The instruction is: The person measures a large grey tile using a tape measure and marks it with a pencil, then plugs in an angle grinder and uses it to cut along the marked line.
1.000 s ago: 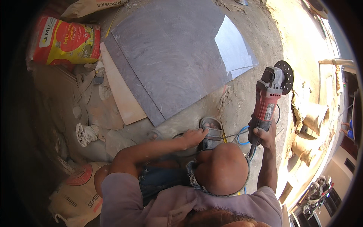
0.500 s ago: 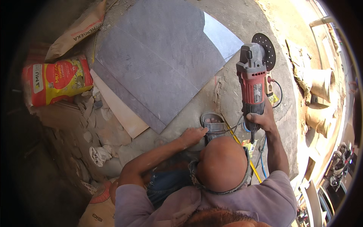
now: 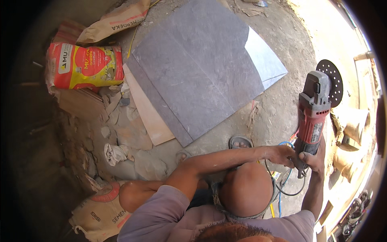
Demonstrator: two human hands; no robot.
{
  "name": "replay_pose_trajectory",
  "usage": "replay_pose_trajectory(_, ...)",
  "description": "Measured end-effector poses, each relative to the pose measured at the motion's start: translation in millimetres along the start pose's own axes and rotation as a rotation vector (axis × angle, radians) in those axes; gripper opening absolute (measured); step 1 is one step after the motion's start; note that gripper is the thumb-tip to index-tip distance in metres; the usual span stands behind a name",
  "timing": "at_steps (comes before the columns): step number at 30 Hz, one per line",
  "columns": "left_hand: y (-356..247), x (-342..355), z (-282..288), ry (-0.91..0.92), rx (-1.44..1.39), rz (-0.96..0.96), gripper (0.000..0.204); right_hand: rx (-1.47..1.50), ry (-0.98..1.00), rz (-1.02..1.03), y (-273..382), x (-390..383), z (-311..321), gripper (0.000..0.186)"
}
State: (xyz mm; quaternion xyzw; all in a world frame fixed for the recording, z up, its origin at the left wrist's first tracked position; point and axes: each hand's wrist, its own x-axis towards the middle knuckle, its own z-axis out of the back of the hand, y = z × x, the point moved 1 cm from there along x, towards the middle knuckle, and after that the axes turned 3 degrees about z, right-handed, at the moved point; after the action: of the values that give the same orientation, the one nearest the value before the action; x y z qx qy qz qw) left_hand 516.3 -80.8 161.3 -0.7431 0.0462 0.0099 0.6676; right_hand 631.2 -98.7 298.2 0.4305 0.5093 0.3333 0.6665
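My right hand (image 3: 315, 160) wraps round the rear body of a red, grey and black angle grinder (image 3: 311, 129), held up at the right with its perforated black disc (image 3: 330, 82) at the far end. My left hand (image 3: 282, 155) reaches across my knee, its bent fingers against the grinder's tail end; part of that contact is hidden. A black cord (image 3: 293, 194) loops below the tool. Ahead and left lie large dark grey tiles (image 3: 197, 60), stacked askew. The upper one has an uneven right corner, with a pale bluish surface (image 3: 264, 60) showing beyond it.
At the left are a red and yellow bag (image 3: 84, 66), a brown paper sack (image 3: 117, 22) and rubble (image 3: 117, 139). A beige slab (image 3: 151, 117) juts from under the tiles. Another sack (image 3: 100, 211) is near my left knee. My sandalled foot (image 3: 240, 142) rests on the dusty ground.
My left hand has moved right, from beside my foot to the grinder's tail. The grinder has shifted right and lower in the view, still in my right hand. The view has shifted too.
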Motion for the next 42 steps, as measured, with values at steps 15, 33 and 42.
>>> replay_pose_trajectory(15,46.6,-113.5,79.5,-0.620,-0.918,-0.032,0.085,-0.022,0.123,-0.077,-71.7,34.8,-37.5,0.093)
replay_pose_trajectory(33,4.9,-114.3,78.6,-0.831,-0.683,-0.191,0.083,0.210,0.296,-0.185,-95.5,48.0,-95.4,0.072)
replay_pose_trajectory(42,42.5,-123.0,70.8,-0.862,-0.816,-0.250,0.076,0.271,0.391,-0.146,-89.5,46.4,-115.5,0.067)
